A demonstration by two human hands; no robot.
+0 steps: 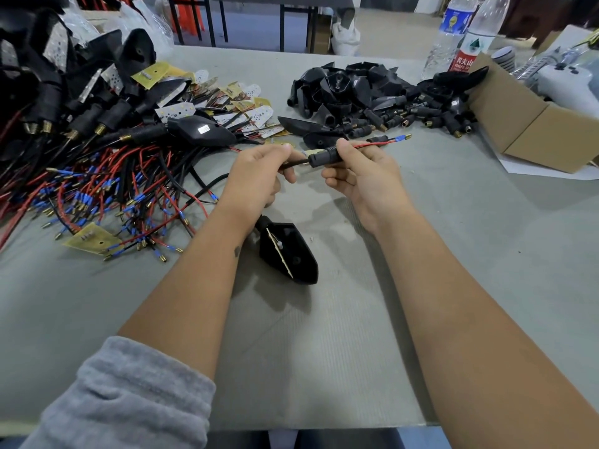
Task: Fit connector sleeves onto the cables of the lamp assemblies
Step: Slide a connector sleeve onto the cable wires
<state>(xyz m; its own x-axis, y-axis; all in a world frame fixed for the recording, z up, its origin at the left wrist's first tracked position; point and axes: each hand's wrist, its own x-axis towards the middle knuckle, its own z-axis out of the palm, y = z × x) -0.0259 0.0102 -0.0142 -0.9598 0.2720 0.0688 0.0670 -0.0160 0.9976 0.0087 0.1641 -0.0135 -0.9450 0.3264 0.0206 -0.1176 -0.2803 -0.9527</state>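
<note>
Dozens of red and black thin insulated wires with blue-collared brass tips (97, 196) sprawl in a tangle at the left of the grey ribbed table (356, 335), mixed with black lamp housings and pale perforated circuit boards (175, 111); they look like the stock waiting for sleeves, kept within reach of the left arm. The left hand (259, 179) curls over the black sheathed cable (293, 163), thumb and fingers pinching it just short of the sleeve, probably to hold it stiff while the sleeve moves along it. Below that hand, the matching black pointed plastic lamp housing (288, 251) lies on the table on its side, a pale board edge showing in its open face; the cable seems to run down to it behind the wrist, though that stretch is hidden. The right hand (359, 176) grips the black ribbed cylindrical rubber connector sleeve (324, 157), fingers wrapped under it and thumb on top. The sleeve is threaded over the cable, and the red wire end with its blue collar and brass tip (389, 141) pokes out beyond the hand, so the fitting appears well under way. Further right lies a heap of glossy black empty housings and loose sleeves with brass ends (372, 95), then an open brown cardboard box (531, 124).
</note>
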